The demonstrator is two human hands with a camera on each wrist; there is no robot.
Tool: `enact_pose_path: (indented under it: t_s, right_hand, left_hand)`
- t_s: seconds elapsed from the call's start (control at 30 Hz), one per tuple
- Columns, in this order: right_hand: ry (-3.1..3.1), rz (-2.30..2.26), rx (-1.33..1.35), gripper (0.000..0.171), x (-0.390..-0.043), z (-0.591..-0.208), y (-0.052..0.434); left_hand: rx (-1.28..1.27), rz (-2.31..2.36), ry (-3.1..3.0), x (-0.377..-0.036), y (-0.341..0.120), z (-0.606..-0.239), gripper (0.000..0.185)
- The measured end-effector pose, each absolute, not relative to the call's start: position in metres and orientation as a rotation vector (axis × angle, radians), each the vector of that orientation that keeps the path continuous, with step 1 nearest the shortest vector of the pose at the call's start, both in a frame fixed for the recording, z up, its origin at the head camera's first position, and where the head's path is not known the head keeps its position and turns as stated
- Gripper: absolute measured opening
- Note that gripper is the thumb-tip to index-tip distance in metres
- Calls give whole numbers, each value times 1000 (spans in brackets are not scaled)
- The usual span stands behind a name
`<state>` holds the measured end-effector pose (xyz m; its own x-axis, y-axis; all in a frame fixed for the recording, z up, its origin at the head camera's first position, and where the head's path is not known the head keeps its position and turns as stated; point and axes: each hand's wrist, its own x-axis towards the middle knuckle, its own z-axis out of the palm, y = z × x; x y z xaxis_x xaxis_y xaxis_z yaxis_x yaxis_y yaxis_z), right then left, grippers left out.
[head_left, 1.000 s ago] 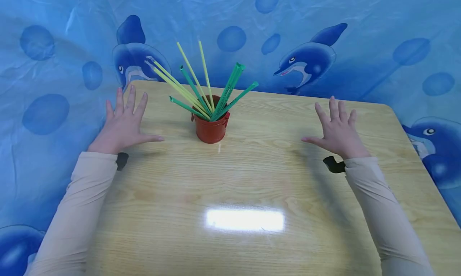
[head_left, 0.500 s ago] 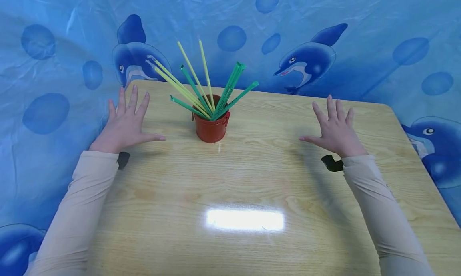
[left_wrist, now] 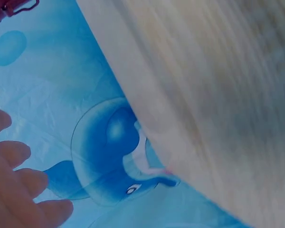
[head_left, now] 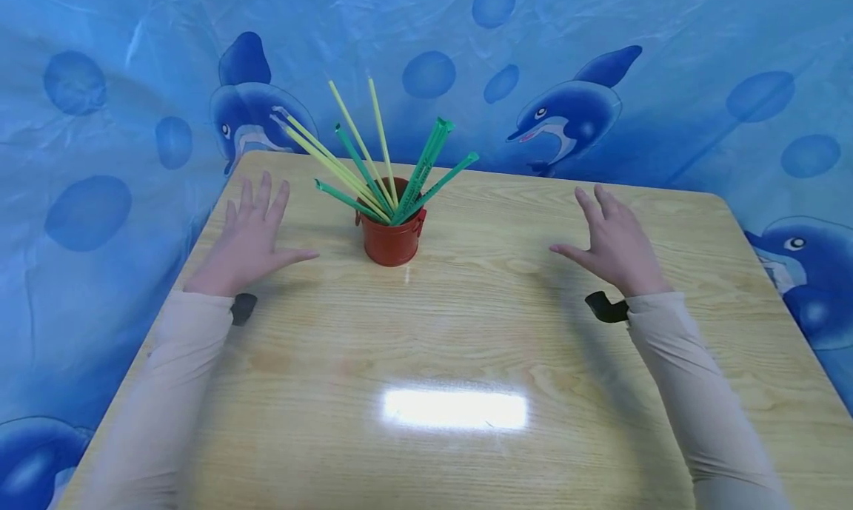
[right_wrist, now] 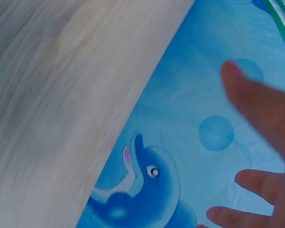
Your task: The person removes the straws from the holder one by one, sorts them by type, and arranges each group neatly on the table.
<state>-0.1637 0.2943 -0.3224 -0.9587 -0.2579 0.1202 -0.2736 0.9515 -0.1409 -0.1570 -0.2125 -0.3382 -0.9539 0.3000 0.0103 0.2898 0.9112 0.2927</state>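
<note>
Red bucket of straws between two empty hands

The red bucket (head_left: 391,240) of straws (head_left: 373,166) is placed near the desk's (head_left: 466,332) far edge. It is flanked by the left hand (head_left: 249,240) and right hand (head_left: 613,240), both held apart from it, fingers spread, nothing gripped.

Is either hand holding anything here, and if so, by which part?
Nothing is held. The left hand and right hand are open, on either side of the red cup of straws.
</note>
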Motion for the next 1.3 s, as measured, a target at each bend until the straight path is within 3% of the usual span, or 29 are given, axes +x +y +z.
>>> enact_pose_path:
  t_s: [0.53,0.83,1.3]
  right_hand:
    - [-2641,891,443,48,-174,-343,227]
    - [-2476,1291,397,37,-187,-352,185]
    - [-2217,1977,281,24,-208,-370,136]
  left_hand:
    - [254,1331,2897,-180,-149,-379,96]
    - [133,1651,2785,-179,-119,-392,99]
    - [267,1946,2586,-180,-102,-410,89]
